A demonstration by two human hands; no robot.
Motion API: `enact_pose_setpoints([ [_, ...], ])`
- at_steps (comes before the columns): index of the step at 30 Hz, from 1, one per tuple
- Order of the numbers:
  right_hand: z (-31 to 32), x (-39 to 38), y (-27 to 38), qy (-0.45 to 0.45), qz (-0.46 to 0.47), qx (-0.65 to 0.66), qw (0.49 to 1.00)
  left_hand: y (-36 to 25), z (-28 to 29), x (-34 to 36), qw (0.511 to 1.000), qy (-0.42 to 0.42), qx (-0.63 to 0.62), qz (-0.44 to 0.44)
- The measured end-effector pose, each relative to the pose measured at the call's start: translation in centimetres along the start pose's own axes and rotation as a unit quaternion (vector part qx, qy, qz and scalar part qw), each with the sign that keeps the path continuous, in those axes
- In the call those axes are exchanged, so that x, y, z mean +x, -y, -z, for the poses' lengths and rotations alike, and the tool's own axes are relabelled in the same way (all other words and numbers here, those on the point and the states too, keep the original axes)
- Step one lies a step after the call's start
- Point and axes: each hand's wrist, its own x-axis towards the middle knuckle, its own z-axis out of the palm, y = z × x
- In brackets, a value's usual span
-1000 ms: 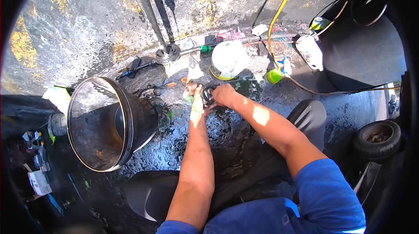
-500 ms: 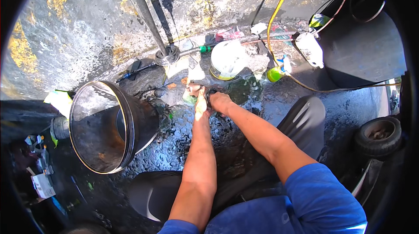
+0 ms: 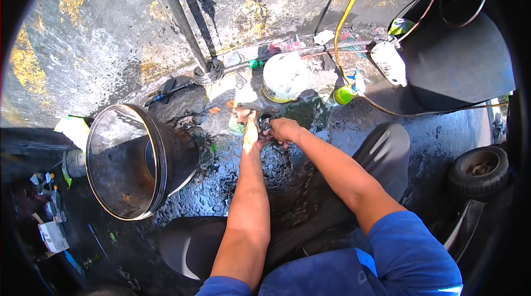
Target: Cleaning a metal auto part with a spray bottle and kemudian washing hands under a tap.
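Close together over the wet floor (image 3: pixel 246 177), my two hands meet in the middle of the view. My left hand (image 3: pixel 251 130) is closed around a small dark part (image 3: pixel 266 120) whose kind I cannot make out. Pressed up against it from the right is my right hand (image 3: pixel 284 129), its fingers curled and closed; what they grip is mostly hidden. A pale greenish patch (image 3: pixel 235 126) shows just left of my left hand. Beyond the hands stands a white bucket (image 3: pixel 281 77).
A large open dark drum (image 3: pixel 124 158) lies at the left. At the right are a green spray bottle (image 3: pixel 344 95), a white jug (image 3: pixel 389 63), a yellow hose (image 3: pixel 352 11), a big black container (image 3: pixel 464 58) and a small wheel (image 3: pixel 479 165). A pole (image 3: pixel 180 17) stands far left.
Both hands stay together at the same spot. My right hand has shifted slightly and its fingers show a little more, with the dark part more exposed between the hands.
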Motion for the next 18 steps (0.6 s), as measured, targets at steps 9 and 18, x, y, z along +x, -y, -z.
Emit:
enact_pose_setpoints([
  [9,-4.7,3.3,-0.2,-0.037,-0.059,0.381,0.922,0.5,0.2,-0.7,0.99,-0.121,0.024,0.067],
  [18,-4.7,1.1,-3.7,-0.043,-0.022,0.698,0.715,1.3,0.2,0.6,0.989,0.033,-0.098,0.103],
])
